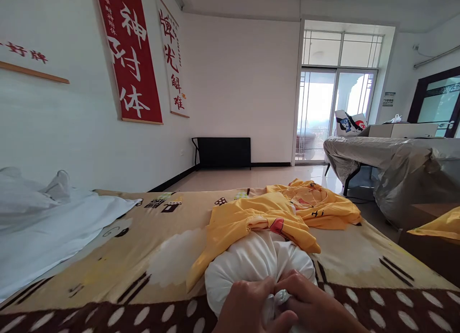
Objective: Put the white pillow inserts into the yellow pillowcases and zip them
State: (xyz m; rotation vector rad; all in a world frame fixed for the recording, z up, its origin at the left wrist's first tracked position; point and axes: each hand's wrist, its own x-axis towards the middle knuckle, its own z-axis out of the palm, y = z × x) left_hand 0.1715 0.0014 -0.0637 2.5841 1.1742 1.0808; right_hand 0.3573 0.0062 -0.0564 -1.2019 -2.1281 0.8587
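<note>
At the near edge of the bed, a plump white stuffed cushion (244,261) has its cloth drawn together into pleats towards me. My left hand (247,304) and my right hand (309,294) meet at that gathered end, fingers closed on the bunched white cloth. A twisted tip of it pokes out between them. Over the cushion's far side lies a yellow cloth cover (255,208) with a red patch; whether the cushion is partly inside it I cannot tell. Behind, to the right, another crumpled yellow cloth (334,211) with dark print touches the cover.
A patterned beige and brown blanket (143,237) spreads beneath everything. White fabric (64,227) is heaped at the left. Yellow cloth (438,225) sits on a brown box at the right. Beyond stands a plastic-covered table (359,146) with boxes. A black panel (224,152) leans by the wall.
</note>
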